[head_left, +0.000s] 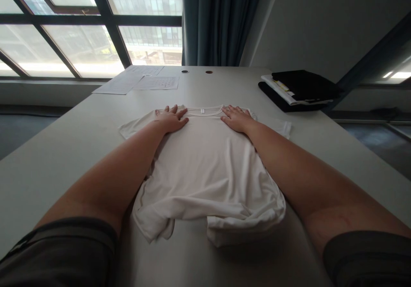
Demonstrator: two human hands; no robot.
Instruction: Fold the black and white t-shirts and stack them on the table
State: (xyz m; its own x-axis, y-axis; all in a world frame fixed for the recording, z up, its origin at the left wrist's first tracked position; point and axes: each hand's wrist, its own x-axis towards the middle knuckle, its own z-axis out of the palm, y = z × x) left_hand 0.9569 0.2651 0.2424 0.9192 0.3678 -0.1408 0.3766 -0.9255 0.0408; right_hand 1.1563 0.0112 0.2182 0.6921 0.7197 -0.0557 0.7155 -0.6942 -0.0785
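Observation:
A white T-shirt (202,163) lies spread on the white table, its neckline with a small label at the far side. Its sleeves stretch out to the left and right. Toward me the hem is rumpled and folded over, with creases running up the right half. My left hand (171,118) rests flat on the left shoulder of the shirt, fingers spread. On the right shoulder, just beside the collar, my right hand (236,118) lies flat in the same way. Neither hand grips the cloth.
Several printed sheets of paper (156,83) lie at the table's far left. A stack of black folders (305,86) with papers between them sits at the far right. Two round holes pierce the far part of the table (218,86). Beyond are windows and a dark curtain (221,22).

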